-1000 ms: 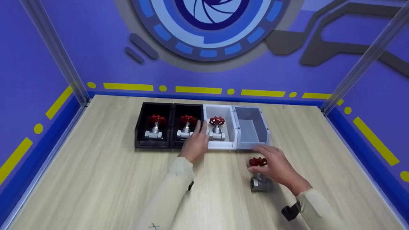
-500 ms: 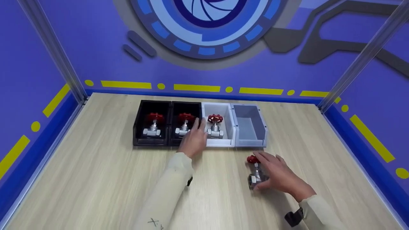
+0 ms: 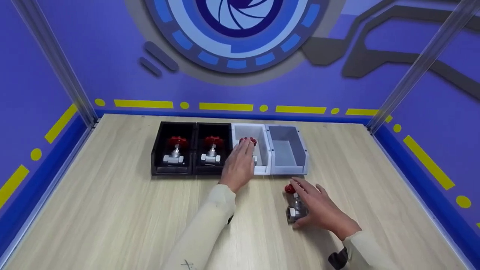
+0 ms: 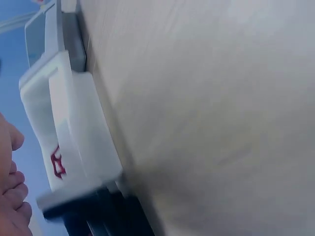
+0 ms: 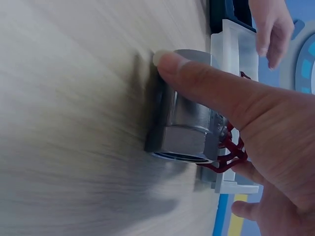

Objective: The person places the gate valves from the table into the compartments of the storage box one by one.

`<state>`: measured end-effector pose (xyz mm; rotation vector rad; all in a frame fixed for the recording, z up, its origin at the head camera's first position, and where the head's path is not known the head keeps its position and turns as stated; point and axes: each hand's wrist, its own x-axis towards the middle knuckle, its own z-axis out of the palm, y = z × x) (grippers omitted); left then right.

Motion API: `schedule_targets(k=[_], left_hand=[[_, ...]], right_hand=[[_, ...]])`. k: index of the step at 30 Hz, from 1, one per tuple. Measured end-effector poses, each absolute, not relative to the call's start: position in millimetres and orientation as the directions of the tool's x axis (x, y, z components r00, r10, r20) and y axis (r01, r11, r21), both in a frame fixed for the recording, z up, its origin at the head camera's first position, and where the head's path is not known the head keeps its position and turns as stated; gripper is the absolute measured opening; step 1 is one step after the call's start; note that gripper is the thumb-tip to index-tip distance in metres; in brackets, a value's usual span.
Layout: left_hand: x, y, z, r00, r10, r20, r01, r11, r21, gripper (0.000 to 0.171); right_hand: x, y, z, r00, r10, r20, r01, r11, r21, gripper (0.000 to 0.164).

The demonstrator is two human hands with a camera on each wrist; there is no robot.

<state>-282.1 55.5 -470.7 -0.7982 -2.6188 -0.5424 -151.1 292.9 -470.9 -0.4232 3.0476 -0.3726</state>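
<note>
My right hand is at a metal gate valve with a red handwheel, in front of the grey bin. In the right wrist view, the thumb presses along the valve's silver body, while the other fingers reach round by the red handwheel. My left hand extends straight fingers over the white bin, partly hiding the valve inside, whose red handwheel shows past the fingertips. In the left wrist view, that hand's fingers are near the white bin's front wall.
Two black bins stand left of the white one, each holding a red-wheeled valve. A grey bin with a bare floor ends the row at right. Purple walls enclose the wooden table at back and sides.
My left hand has shifted right, from between the second black bin and the white bin to over the white bin's valve. My right hand has moved down, bringing its thumb onto the loose valve's body.
</note>
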Motion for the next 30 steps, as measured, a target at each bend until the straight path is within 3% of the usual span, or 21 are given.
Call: schedule_targets(k=[11, 30], left_hand=[[-281.1, 86.9, -475.2, -0.740, 0.517, 0.431, 0.642, 0.734, 0.222, 0.050], [-282.1, 116.1, -478.4, -0.833, 0.475, 0.284, 0.551, 0.760, 0.344, 0.064]], right_hand=[[-155.3, 288.6, -470.0, -0.958, -0.287, -0.016, -0.276, 0.935, -0.222, 0.127], [-155.4, 288.7, -477.5, -0.960, -0.280, -0.023, -0.271, 0.943, -0.196, 0.129]])
